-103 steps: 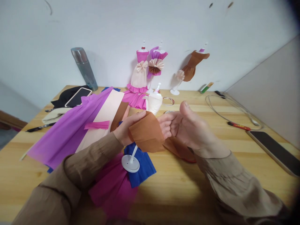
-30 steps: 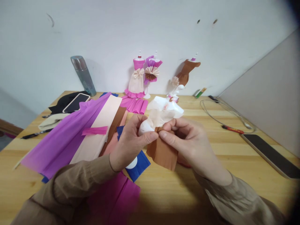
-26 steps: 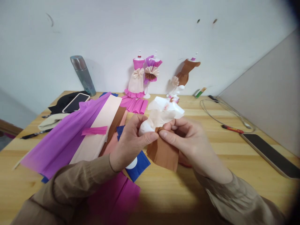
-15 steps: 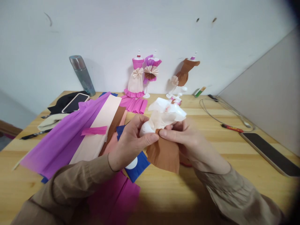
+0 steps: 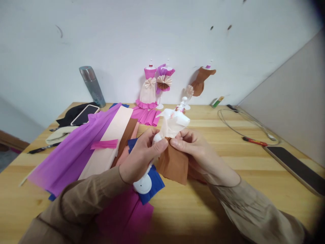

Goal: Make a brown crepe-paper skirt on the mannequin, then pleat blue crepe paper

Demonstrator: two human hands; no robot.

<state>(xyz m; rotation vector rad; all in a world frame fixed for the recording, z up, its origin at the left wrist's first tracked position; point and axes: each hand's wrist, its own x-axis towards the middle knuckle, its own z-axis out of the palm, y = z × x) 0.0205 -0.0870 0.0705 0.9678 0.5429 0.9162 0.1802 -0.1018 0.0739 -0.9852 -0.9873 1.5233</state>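
Observation:
My left hand [image 5: 141,156] and my right hand [image 5: 196,149] are both closed on a small white doll mannequin [image 5: 172,123] held above the table. Their thumbs pinch a brown crepe paper skirt [image 5: 174,164] against its waist, and the paper hangs down below my fingers. The mannequin's upper half wears a pale cream paper top. Its white round base [image 5: 142,184] sticks out under my left hand, over a blue paper piece [image 5: 156,179].
Purple, cream, brown and pink crepe sheets [image 5: 83,142] lie at the left on the wooden table [image 5: 254,189]. Dressed mannequins [image 5: 152,84] and a grey flask [image 5: 92,86] stand by the wall. A phone [image 5: 296,167], a red-handled tool [image 5: 252,141] and a cable [image 5: 236,117] lie at the right.
Since 3.4 s ago the brown paper went from a loose sheet in my hands to a skirt wrapped on the mannequin. In the last second the mannequin tilted slightly and its base came into sight.

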